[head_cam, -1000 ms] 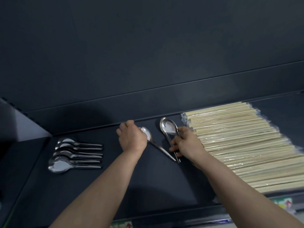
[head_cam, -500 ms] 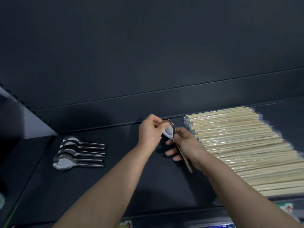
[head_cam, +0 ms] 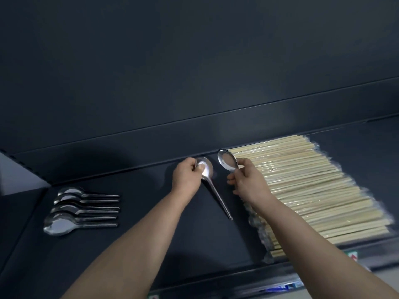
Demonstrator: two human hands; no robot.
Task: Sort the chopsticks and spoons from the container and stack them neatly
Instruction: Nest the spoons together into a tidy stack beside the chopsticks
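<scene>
My left hand (head_cam: pixel 187 176) pinches the bowl of a steel spoon (head_cam: pixel 216 192), whose handle slants down to the right over the dark shelf (head_cam: pixel 151 223). My right hand (head_cam: pixel 246 182) holds a second spoon (head_cam: pixel 226 162) by its neck, bowl up and facing me; its handle is hidden behind the hand. Several spoons (head_cam: pixel 79 209) lie in a neat row at the left, handles pointing right. A wide layer of wrapped pale chopsticks (head_cam: pixel 313 188) fills the right side of the shelf.
The shelf's dark back wall (head_cam: pixel 194 83) rises right behind the hands. A raised front lip (head_cam: pixel 216 283) with small labels runs along the near edge. A pale side panel (head_cam: pixel 13 175) closes the left end.
The two hands were together on the spoons half a second ago. They have drawn apart, each now with its own spoon.
</scene>
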